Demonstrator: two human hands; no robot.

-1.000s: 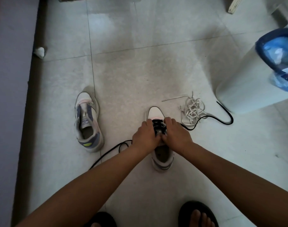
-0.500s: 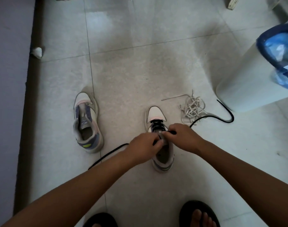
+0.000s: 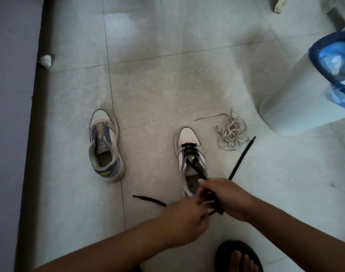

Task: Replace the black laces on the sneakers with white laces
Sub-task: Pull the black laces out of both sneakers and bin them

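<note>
A white, pink and purple sneaker (image 3: 188, 148) stands on the floor in the middle, its black lace (image 3: 195, 166) still threaded through the lower eyelets near the toe. My left hand (image 3: 185, 218) and my right hand (image 3: 226, 197) are over the shoe's heel, both gripping the black lace. One loose end (image 3: 243, 157) sticks up to the right, the other end (image 3: 148, 200) trails left. The second sneaker (image 3: 105, 146) lies to the left without a lace. A tangle of white laces (image 3: 231, 133) lies right of the laced shoe.
A white bin with a blue bag (image 3: 305, 95) stands at the right. A wall (image 3: 9, 114) runs along the left, with a crumpled white scrap (image 3: 45, 60) at its foot. My sandalled foot (image 3: 239, 257) is at the bottom. The floor is pale tile.
Both hands have drawn back from the shoe's middle toward the heel, pulling the black lace out of the upper eyelets. The lace's right end has lifted off the floor near the bin.
</note>
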